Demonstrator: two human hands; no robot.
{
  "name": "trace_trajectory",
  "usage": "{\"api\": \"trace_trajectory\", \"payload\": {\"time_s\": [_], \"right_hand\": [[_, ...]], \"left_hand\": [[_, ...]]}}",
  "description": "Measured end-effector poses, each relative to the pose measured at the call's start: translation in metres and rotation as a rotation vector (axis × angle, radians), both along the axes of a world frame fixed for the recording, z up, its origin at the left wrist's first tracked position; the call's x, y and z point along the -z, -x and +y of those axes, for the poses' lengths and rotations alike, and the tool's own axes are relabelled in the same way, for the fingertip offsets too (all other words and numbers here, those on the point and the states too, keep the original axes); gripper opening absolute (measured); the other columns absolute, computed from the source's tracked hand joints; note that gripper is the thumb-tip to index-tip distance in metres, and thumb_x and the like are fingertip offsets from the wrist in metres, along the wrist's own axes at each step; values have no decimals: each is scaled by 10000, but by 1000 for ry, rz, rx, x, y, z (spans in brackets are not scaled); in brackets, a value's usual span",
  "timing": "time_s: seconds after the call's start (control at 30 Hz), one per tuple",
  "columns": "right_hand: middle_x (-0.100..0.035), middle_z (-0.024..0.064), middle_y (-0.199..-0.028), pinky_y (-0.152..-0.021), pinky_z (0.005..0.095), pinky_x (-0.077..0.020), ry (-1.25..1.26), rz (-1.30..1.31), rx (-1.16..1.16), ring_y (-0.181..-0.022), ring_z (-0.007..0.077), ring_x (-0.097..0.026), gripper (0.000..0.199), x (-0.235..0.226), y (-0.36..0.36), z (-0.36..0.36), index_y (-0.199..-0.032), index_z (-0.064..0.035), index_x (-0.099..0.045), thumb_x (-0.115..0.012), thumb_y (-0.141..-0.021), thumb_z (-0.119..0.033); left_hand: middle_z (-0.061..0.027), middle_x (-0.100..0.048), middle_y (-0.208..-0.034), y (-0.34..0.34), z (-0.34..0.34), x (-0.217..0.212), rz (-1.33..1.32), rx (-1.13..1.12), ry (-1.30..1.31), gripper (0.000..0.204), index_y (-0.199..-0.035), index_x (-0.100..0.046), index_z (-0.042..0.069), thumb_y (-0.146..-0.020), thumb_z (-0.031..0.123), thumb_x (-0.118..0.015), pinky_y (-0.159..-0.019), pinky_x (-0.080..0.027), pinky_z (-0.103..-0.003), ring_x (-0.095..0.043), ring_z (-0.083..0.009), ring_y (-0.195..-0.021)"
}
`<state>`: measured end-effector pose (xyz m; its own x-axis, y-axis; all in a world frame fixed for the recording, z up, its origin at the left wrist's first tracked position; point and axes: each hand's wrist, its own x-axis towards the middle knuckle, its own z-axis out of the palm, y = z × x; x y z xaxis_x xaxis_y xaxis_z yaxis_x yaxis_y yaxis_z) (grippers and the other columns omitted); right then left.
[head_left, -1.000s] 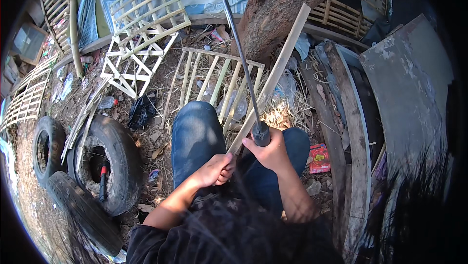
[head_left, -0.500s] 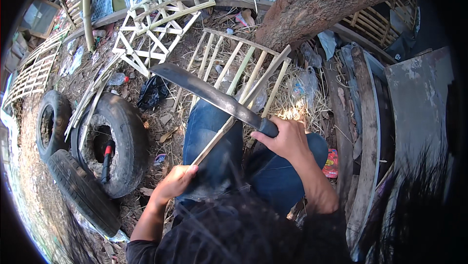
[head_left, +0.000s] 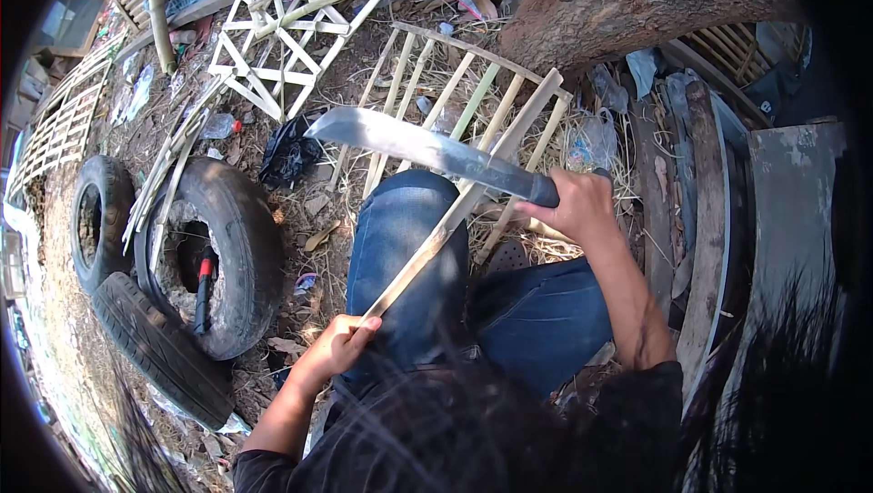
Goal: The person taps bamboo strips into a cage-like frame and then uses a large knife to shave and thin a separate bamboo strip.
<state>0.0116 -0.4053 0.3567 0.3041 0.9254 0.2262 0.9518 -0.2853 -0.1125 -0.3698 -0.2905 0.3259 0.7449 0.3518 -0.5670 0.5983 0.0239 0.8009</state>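
Note:
My left hand (head_left: 344,345) is closed round the near end of a bamboo strip (head_left: 411,272), which slants up and away to the right across my raised knee. My right hand (head_left: 579,206) grips the dark handle of a machete (head_left: 427,149), its broad blade pointing left. The blade crosses over the strip about midway along its length; whether it touches cannot be told. Beyond my knees a bamboo slat frame (head_left: 466,115) lies on the ground, partly hidden under the strip and blade.
Old tyres (head_left: 238,238) lie at the left, one holding a red-and-black handled tool (head_left: 204,291). Thin bamboo strips (head_left: 164,166) lean over them. A bamboo lattice (head_left: 291,65) stands at the back, near a tree trunk (head_left: 627,2). Wooden planks (head_left: 702,220) line the right side.
The machete and my right hand have moved right and slightly up, and the blade now catches light. My left hand still holds the strip. The whole view has shifted a little.

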Motion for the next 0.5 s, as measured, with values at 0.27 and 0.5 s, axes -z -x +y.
{"api": "trace_trajectory", "payload": {"time_s": [0.27,0.5], "right_hand": [[-610,138,-585,-557,418,-487,-171,257,417,-578,349,-632,480,-45,-31,-31,-784,-36,-635,-756,-748,-500],[-590,97,-521,-510,371,-507,12,164,-99,-502,273,-632,658,-12,49,14,-687,-45,-617,-644,-718,-702]], "left_hand": [[41,-400,-549,9,10,24,32,53,-17,517,-601,-438,36,-1016,344,-451,-489,-330,-291,-355,-74,-544],[-5,-450,-555,13,16,36,95,62,158,540,-645,-533,-5,-996,401,-475,-540,-377,-303,-408,-99,-576]]}}
